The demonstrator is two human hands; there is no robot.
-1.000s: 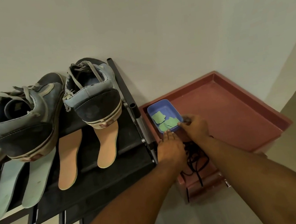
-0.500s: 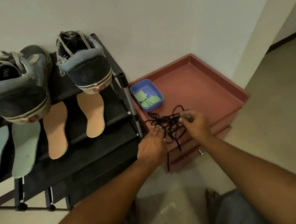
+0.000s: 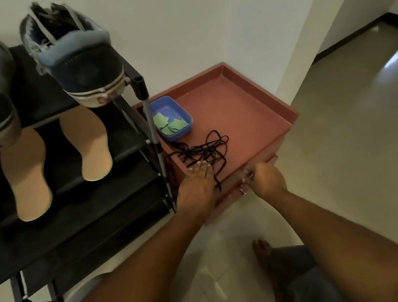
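A tangle of black shoelaces lies on the front left of a low reddish-brown cabinet's tray-like top. My left hand rests flat on the cabinet's front edge, its straight fingers touching the laces. My right hand is at the cabinet's front face, fingers curled round a small metal drawer knob. A second knob shows just below. A blue tray holding green paper pieces sits at the back left of the top.
A black shoe rack stands left of the cabinet with its metal post close to my left hand. Blue sneakers sit on top, tan insoles below. Tiled floor lies to the right; my foot is below.
My right hand left the laces and dropped to the drawer knob on the cabinet's front. My left hand stayed by the laces. Earlier both hands were at the blue tray. The camera tilted further down.
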